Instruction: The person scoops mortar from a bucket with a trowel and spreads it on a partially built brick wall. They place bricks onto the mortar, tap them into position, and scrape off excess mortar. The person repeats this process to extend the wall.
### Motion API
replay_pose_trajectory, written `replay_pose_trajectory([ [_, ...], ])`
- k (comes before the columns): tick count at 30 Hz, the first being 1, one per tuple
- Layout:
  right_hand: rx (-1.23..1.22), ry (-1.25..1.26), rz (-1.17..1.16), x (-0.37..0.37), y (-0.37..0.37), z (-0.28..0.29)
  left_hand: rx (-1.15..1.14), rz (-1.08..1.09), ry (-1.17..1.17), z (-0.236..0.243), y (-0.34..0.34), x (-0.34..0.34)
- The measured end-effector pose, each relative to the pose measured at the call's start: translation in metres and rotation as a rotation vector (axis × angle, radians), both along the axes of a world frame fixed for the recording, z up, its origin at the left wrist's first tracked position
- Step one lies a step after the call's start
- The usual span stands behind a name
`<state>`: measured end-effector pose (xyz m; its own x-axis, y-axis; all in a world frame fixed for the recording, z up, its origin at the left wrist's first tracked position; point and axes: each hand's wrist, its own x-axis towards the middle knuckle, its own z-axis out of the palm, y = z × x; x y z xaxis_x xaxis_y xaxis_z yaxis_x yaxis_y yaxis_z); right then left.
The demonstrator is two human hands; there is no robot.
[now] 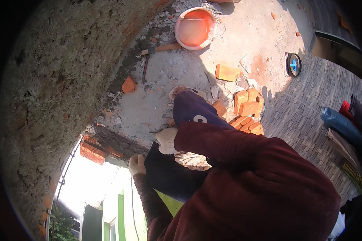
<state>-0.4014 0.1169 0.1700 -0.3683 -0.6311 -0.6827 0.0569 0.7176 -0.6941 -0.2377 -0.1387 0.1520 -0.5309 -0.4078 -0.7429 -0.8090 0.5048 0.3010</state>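
My right hand [167,140], in a pale knit glove, is closed beside my dark-clad knee. A short, thin dark rod [153,132] sticks out from its fingers; the rest of it is hidden. My left hand [137,164], gloved the same way, is curled by the edge of a rough grey ledge [118,143]. Whatever its fingers hold, if anything, is hidden. Next to the ledge lie orange bricks [92,152]. A hammer [161,48] with a wooden handle rests on the floor beyond my foot, its head toward the wall.
A rough bare wall [64,64] rises on the left. An orange bucket [177,30] stands at the far side. Loose bricks [249,108] are heaped right of my leg amid rubble. Farther right are a round black-rimmed object [294,65] and rolled blue material [342,126].
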Motion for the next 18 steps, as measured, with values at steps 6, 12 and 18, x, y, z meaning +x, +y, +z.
replay_pose_trajectory([
  [6, -0.111, -0.942, -0.716, -0.05, 0.049, 0.101, -0.053, -0.079, -0.05, 0.108, 0.086, 0.046],
  [12, -0.238, -0.689, -1.132, -0.086, 0.202, 0.135, 0.137, -0.096, 0.063, 0.186, 0.104, 0.018],
  [18, 0.032, -0.397, -1.376, -0.137, 0.35, 0.157, 0.179, -0.166, 0.192, 0.261, 0.099, -0.042],
])
